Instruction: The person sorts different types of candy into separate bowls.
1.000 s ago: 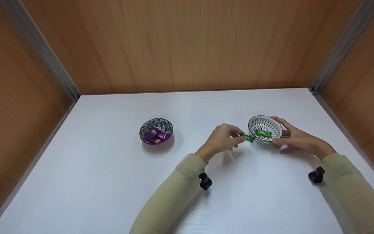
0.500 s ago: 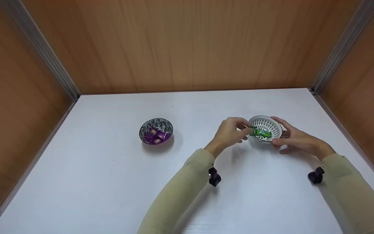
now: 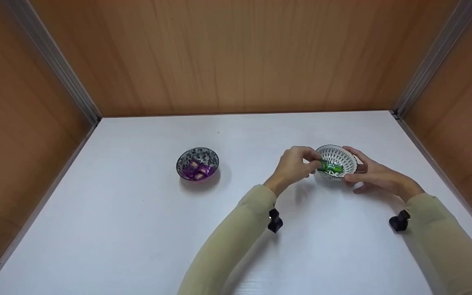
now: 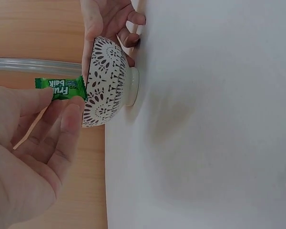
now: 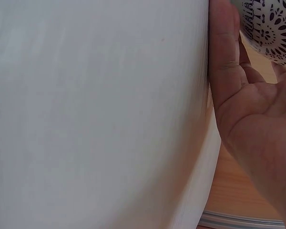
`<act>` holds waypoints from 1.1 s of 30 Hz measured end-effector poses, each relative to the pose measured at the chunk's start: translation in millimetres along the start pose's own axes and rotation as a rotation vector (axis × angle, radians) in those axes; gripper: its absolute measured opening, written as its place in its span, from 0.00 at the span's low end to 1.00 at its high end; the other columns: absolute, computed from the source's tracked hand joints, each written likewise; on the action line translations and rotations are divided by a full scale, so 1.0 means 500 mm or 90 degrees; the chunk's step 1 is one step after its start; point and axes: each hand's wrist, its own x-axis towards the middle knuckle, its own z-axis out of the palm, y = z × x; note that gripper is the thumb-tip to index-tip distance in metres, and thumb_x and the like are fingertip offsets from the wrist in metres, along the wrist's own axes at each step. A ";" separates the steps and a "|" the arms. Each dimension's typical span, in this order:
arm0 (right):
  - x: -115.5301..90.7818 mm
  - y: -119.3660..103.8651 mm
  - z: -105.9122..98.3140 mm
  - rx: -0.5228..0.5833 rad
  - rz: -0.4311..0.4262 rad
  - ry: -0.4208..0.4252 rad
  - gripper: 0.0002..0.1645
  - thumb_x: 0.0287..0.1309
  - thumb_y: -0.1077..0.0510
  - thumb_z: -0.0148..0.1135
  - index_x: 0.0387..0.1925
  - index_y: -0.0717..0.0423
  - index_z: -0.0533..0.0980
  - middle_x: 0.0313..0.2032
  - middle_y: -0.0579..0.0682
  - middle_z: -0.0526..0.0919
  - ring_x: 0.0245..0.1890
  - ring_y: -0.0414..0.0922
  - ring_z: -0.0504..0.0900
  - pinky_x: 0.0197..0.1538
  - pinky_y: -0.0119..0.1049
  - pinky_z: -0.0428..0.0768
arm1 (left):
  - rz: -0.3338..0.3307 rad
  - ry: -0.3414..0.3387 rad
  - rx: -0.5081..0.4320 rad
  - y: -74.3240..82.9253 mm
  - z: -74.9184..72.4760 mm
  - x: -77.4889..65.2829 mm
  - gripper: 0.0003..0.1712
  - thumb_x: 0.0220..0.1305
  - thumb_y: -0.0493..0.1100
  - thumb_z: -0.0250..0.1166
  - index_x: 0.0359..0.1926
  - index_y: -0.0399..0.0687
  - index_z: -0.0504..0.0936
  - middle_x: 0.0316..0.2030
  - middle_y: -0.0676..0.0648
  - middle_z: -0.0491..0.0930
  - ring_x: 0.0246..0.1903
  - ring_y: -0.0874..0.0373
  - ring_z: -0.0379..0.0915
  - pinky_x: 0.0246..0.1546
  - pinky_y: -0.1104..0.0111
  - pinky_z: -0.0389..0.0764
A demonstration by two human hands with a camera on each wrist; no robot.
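Note:
My left hand (image 3: 295, 166) pinches a green-wrapped candy (image 4: 66, 89) between thumb and fingers, at the left rim of a white bowl (image 3: 336, 153) with a dark pattern. In the left wrist view, the candy's end overlaps the bowl's rim; whether they touch I cannot tell. Another green candy (image 3: 336, 168) lies inside that bowl. From the right, my right hand (image 3: 377, 176) holds the bowl, thumb at the near side and a finger at the far side. The right wrist view catches only part of the bowl (image 5: 271, 31) above the palm.
A dark-patterned bowl (image 3: 207, 154) with several purple-wrapped candies (image 3: 199, 170) stands to the left on the white table (image 3: 117, 213). Wooden panels (image 3: 236, 57) close off the back and both sides. Each sleeve carries a small black mount (image 3: 275, 221).
My left hand has moved right and slightly away from me, bringing the green candy from beside the white bowl to over its left rim. The right hand and both bowls stay put.

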 end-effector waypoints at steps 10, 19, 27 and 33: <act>-0.003 0.001 -0.003 0.006 -0.003 -0.012 0.60 0.66 0.53 0.68 0.79 0.24 0.36 0.69 0.65 0.57 0.60 0.60 0.70 0.54 0.55 0.82 | 0.016 0.004 0.023 0.005 0.017 0.010 0.05 0.67 0.34 0.68 0.40 0.46 0.88 0.34 0.58 0.82 0.28 0.64 0.79 0.29 0.77 0.82; -0.002 -0.002 -0.003 0.006 -0.006 -0.017 0.58 0.66 0.53 0.66 0.80 0.25 0.36 0.73 0.63 0.53 0.63 0.62 0.66 0.54 0.56 0.82 | 0.048 0.024 0.019 0.008 0.021 0.018 0.04 0.67 0.34 0.68 0.40 0.44 0.88 0.34 0.57 0.83 0.33 0.64 0.80 0.31 0.78 0.81; -0.004 -0.001 -0.004 0.002 -0.005 -0.015 0.59 0.66 0.52 0.67 0.80 0.24 0.36 0.73 0.64 0.52 0.64 0.63 0.65 0.54 0.56 0.82 | 0.044 0.031 0.013 0.007 0.033 0.021 0.05 0.66 0.34 0.68 0.41 0.45 0.88 0.34 0.59 0.83 0.36 0.66 0.78 0.31 0.79 0.81; -0.005 0.002 -0.005 0.001 0.000 -0.013 0.59 0.66 0.52 0.67 0.80 0.24 0.36 0.73 0.64 0.52 0.60 0.61 0.69 0.54 0.55 0.82 | 0.036 0.021 0.009 0.001 0.043 0.018 0.04 0.66 0.33 0.68 0.39 0.45 0.88 0.33 0.59 0.83 0.35 0.66 0.78 0.32 0.79 0.80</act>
